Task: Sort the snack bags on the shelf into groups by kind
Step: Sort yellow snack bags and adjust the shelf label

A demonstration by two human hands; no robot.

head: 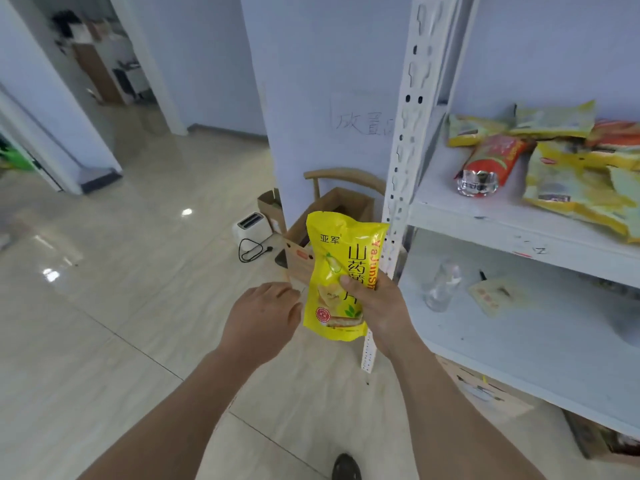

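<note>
One yellow snack bag [341, 277] is held upright in front of the white shelf unit [502, 216], off its boards, long axis vertical with the sealed top edge upward and the printed face toward the camera. The right hand [375, 306] grips the bag's lower right side, thumb curled across the front. The left hand [265, 315] hovers just beside the bag's left edge, fingers loosely bent, holding nothing. On the upper board lie one red bag [491, 157] and a pile of several overlapping yellow bags [571, 181]; their exact count cannot be told.
</note>
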